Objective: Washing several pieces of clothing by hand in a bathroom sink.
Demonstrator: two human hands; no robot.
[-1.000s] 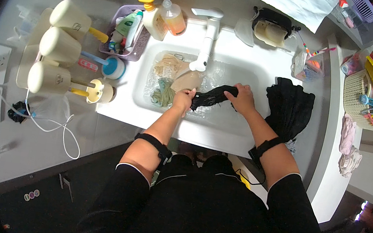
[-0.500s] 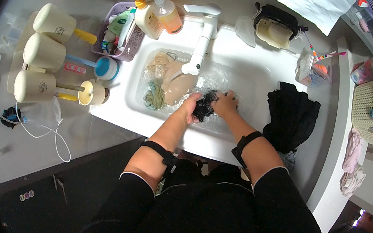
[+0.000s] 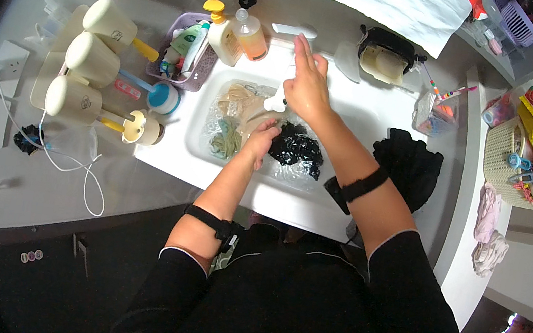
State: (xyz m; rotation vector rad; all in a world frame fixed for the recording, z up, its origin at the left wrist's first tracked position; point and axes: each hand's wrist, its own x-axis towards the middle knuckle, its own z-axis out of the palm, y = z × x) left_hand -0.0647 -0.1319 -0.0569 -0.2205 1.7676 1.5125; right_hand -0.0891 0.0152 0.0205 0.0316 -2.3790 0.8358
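My right hand (image 3: 308, 90) is raised over the white faucet (image 3: 277, 102). Its fingers are stretched out, with their tips by the faucet lever (image 3: 294, 31); whether they touch it I cannot tell. Low over the basin, my left hand (image 3: 260, 141) has its fingers loosely bent and holds nothing visible. Beside it a wet, shiny black cloth (image 3: 297, 150) lies in the water. A beige cloth (image 3: 242, 103) and a pale green cloth (image 3: 225, 141) soak on the left side of the white sink (image 3: 354, 121).
Left of the sink stand a purple basket (image 3: 205, 76) of tubes, a pump bottle (image 3: 224, 41), an orange-liquid bottle (image 3: 252, 36) and wall-mounted cream holders (image 3: 90, 60). A dry-looking black garment (image 3: 406, 167) lies on the right counter, near a clear brush holder (image 3: 436, 115).
My right hand has let go of the black cloth and risen to the faucet. My left hand has shifted left, off the cloth, which now lies spread in the water.
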